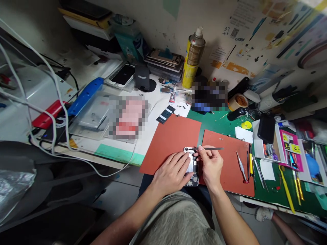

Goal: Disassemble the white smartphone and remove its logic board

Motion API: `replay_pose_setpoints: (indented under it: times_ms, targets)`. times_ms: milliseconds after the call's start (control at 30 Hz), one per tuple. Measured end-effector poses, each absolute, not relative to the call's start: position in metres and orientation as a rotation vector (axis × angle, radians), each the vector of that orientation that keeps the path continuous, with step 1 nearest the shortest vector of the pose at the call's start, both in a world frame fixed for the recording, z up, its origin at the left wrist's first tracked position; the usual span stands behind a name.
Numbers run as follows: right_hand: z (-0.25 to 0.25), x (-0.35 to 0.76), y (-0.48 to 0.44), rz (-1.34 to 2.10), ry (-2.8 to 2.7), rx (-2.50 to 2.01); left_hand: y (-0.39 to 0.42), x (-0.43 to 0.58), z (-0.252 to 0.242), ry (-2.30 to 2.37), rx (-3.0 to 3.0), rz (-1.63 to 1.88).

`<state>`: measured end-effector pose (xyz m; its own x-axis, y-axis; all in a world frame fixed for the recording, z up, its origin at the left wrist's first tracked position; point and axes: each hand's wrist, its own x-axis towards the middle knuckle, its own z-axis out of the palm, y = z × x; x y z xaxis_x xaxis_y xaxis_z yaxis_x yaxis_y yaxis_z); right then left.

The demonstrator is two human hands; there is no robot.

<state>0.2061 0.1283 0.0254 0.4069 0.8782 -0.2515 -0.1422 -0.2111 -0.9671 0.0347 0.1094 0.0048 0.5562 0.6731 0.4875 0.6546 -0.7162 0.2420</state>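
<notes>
opened phone at near edge, both hands on the job

opened phone (191, 166) sits at the near edge of the bench, by the gap between the left orange mat (176, 136) and right orange mat (227, 163). innards face up. can't tell what it rests on.

left hand (173, 172): laid over the phone's left side, fingers extended and close together, thumb apart toward the near end. can't tell if it grips underneath.

right hand (212, 163): thumb and fingers pinched on a thin dark tool (216, 148), roughly level, tip at the phone's far end.

right mat carries a silver screwdriver (240, 165) toward its right side. further right, on the green mat (217, 122): a yellow tool (286, 189) and a white box (276, 154) of small items.

far side: yellow spray can (190, 61) upright, just right of a stack of phone parts (165, 63). far left: blue-handled tool (87, 93). two spots on the bench are pixelated, contents unreadable.
</notes>
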Motion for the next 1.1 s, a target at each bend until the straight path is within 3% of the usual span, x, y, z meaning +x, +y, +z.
replay_pose_setpoints:
  times_ms: [167, 400, 1100]
  targets:
    - [0.036, 0.226, 0.127, 1.075, -0.609, -1.422, 0.111, 0.034, 0.005, 1.175, 2.739, 0.913]
    - [0.046, 0.300, 0.150, 0.763, -0.574, -1.451, 0.114, 0.034, 0.003, 1.156, 2.789, 0.914]
    - [0.016, 0.303, 0.172, 0.818, -0.597, -1.523, 0.114, 0.034, 0.003, 1.149, 2.775, 0.907]
